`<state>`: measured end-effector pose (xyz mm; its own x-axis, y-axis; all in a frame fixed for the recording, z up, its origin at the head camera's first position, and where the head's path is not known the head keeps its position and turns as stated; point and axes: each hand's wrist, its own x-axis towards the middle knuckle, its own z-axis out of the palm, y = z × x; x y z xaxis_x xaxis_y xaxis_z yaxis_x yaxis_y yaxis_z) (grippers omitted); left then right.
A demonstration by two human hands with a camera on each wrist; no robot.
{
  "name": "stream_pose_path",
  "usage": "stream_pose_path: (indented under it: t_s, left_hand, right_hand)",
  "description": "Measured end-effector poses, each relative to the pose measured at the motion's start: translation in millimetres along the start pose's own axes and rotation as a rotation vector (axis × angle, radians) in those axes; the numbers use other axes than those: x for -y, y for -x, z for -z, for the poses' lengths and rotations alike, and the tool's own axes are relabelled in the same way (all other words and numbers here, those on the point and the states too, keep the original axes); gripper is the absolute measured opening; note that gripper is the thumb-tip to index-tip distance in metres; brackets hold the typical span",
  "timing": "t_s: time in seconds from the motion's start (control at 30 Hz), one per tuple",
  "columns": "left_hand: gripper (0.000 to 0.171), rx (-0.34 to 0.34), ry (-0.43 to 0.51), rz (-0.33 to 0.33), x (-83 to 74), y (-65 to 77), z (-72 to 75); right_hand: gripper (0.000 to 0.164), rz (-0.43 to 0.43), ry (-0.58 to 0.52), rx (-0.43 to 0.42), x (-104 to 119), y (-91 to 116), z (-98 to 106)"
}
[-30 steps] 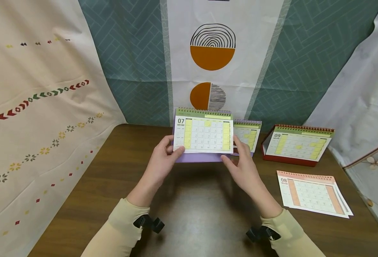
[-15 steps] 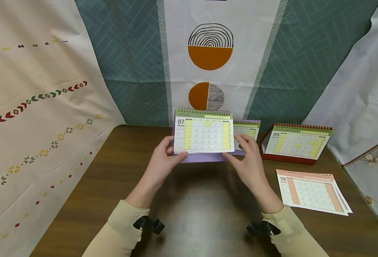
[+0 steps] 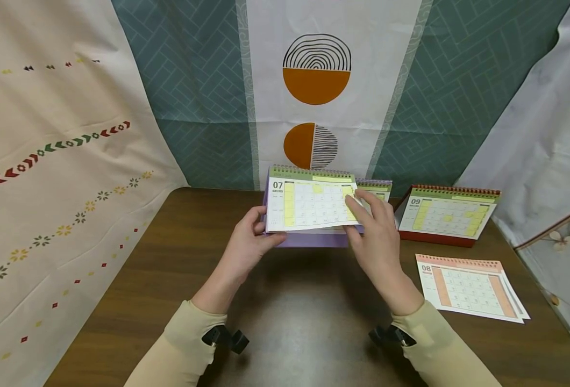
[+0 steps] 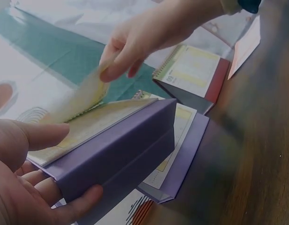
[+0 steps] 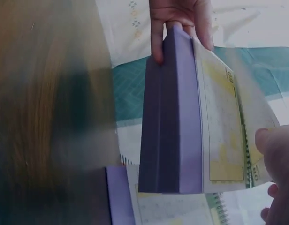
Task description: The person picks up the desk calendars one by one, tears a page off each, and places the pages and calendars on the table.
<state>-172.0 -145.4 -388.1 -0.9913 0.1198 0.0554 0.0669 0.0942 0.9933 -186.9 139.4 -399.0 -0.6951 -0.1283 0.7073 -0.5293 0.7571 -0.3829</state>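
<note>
A spiral-bound desk calendar with a purple base (image 3: 314, 240) is held up in front of me. Its front page (image 3: 314, 207) shows 07, with green and yellow print. My left hand (image 3: 246, 244) grips the calendar's lower left corner, thumb in front and fingers behind and below, as the left wrist view shows. My right hand (image 3: 377, 242) pinches that page near its right edge. In both wrist views the page (image 4: 81, 96) stands lifted off the sheet below (image 5: 224, 126), which is also printed in yellow.
Behind the held calendar stands a second purple desk calendar (image 3: 384, 188), partly covered. A red-based calendar (image 3: 444, 215) showing 09 stands to its right on the brown table (image 3: 159, 279). Loose sheets (image 3: 464, 290) marked 08 in pink lie nearer. Patterned cloth (image 3: 198, 97) hangs behind.
My right hand has moved from the calendar's lower right edge up onto the 07 page, whose right side is now raised from the sheet under it. My left hand keeps its grip.
</note>
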Motion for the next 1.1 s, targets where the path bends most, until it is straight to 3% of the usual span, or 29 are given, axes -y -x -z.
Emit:
stream_pose_path:
  t_s: [0.2, 0.37, 0.67, 0.87, 1.1]
  left_hand:
    - [0.049, -0.024, -0.021, -0.009, 1.2, -1.2, 0.5]
    - [0.041, -0.049, -0.032, -0.019, 0.3, -0.8, -1.3]
    - [0.040, -0.064, -0.035, -0.018, 1.8, 1.8, -3.8]
    - [0.037, -0.064, -0.018, -0.060, 4.0, 1.1, -5.0]
    - [0.035, -0.044, 0.005, -0.091, 3.7, 3.4, -8.5]
  right_hand:
    - [0.053, 0.123, 0.160, 0.034, -1, -2, 5]
    - [0.051, 0.214, 0.198, 0.054, 9, -1, 8]
    - [0.047, 0.321, 0.129, 0.067, 47, -10, -5]
    - [0.040, 0.367, 0.061, 0.059, 67, -20, -14]
    - [0.026, 0.309, -0.052, 0.035, 77, -28, -19]
